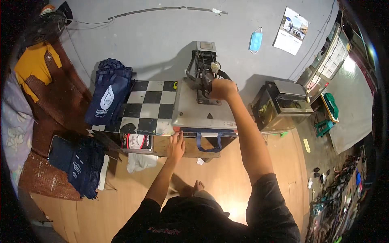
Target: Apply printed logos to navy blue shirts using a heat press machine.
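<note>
My right hand (pixel 222 90) grips the dark handle of a grey metal heat press (pixel 204 115) on the checkered table (pixel 146 109). The press's upper plate is lowered, with part of a navy bag (pixel 208 143) under it; its strap hangs over the front edge. My left hand (pixel 176 144) is at that front edge, left of the strap, fingers slightly apart, fingertips by a small red piece at the plate's corner. To the press's left lies a pile of navy bags (pixel 103 95) with white printing.
More navy bags (pixel 83 170) lie at lower left, near a yellow garment (pixel 36 69). A metal-framed glass tank (pixel 275 109) stands right of the press. A white cloth (pixel 139 162) lies below the table. A blue mask (pixel 255 41) and a calendar (pixel 289 32) hang on the wall.
</note>
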A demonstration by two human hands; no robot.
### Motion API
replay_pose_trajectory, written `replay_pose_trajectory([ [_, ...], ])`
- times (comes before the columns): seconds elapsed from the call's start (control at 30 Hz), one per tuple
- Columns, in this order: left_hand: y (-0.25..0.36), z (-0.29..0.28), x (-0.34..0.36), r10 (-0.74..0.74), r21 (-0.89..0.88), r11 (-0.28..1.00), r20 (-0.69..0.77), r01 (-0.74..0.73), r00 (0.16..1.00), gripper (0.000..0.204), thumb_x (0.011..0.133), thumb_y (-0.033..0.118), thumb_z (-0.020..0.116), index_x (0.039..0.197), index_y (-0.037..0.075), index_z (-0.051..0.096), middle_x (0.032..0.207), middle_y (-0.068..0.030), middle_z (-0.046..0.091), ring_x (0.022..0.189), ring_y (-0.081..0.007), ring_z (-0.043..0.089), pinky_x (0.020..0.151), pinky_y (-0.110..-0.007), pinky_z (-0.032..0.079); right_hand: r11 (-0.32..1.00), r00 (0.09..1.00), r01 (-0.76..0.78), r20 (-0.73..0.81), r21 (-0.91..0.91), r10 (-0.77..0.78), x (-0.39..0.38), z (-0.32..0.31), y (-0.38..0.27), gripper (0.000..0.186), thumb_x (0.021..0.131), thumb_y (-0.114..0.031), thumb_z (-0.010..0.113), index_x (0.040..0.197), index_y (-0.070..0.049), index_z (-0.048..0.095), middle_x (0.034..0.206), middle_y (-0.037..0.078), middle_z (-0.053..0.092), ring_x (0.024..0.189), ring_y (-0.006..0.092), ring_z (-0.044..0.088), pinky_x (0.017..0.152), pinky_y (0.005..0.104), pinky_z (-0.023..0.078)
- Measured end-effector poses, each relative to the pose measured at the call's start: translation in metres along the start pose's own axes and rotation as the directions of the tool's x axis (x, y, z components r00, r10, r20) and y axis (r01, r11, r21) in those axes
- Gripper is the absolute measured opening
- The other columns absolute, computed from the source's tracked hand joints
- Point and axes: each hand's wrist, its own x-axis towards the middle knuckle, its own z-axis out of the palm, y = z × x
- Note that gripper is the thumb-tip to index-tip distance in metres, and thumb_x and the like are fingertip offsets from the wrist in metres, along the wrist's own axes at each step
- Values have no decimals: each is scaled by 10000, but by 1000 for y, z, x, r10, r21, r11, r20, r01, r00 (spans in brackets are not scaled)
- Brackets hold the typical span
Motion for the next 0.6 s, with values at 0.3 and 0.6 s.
replay_pose_trajectory([
  [0.3, 4, 4, 8, -61, 38, 998, 57, 59, 996, 516, 895, 196, 585, 1382, 64, 478, 1241, -134, 506, 1089, -331, 468, 942, -453, 391, 999, 997, 6, -76, 32, -3, 27, 30, 12, 334, 691, -244, 616, 922, -21, 707, 956, 172, 704, 905, 322, 691, 793, 413, 553],
  [0.6, -14, -23, 40, -142, -55, 990, -335, 131, 932, 418, 927, 204, 550, 1318, 57, 525, 1179, -177, 526, 1080, -365, 470, 932, -479, 374, 999, 981, 9, 192, 38, -16, 30, 74, 9, 358, 729, -292, 607, 999, -83, 713, 1068, 142, 694, 1009, 282, 669, 844, 405, 543],
])
